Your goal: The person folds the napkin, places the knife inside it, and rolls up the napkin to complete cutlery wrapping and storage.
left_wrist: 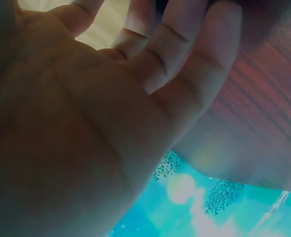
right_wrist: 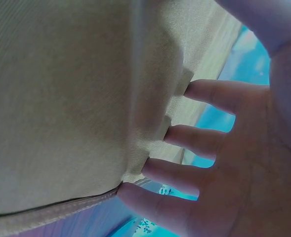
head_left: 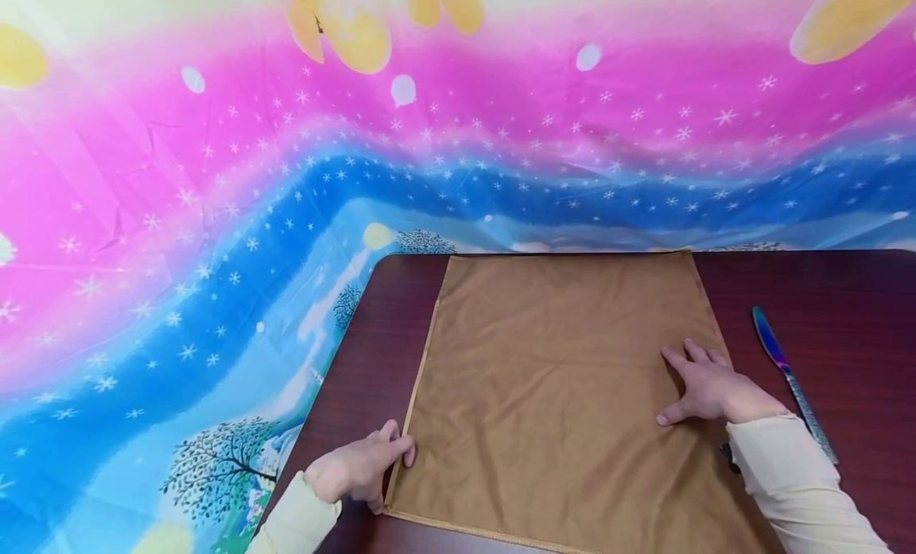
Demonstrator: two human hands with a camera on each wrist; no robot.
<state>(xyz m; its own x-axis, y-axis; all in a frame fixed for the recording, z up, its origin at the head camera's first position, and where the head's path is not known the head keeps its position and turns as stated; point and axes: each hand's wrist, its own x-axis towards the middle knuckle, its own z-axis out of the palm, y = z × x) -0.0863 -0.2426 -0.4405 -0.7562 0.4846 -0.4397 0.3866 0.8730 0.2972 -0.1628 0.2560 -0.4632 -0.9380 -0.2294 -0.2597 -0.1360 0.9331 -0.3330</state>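
A square brown cloth (head_left: 558, 363), like a napkin, lies spread over the dark wooden table with soft wrinkles across it. My left hand (head_left: 365, 462) is at the cloth's near left corner, its fingers along the left hem; whether they pinch the fabric is hidden. In the left wrist view the left hand (left_wrist: 110, 98) shows its palm and bent fingers. On the cloth's right side my right hand (head_left: 704, 383) rests with fingers spread. Seen from the right wrist, the fingertips of the right hand (right_wrist: 234, 158) touch the fabric (right_wrist: 61, 108) near its hem.
To the right of the cloth lies a table knife (head_left: 794, 383) with a shiny blue-purple blade. The dark red-brown table (head_left: 844, 300) has a rounded far left corner. Behind and to the left hangs a colourful printed backdrop (head_left: 429, 156) with snowflakes and trees.
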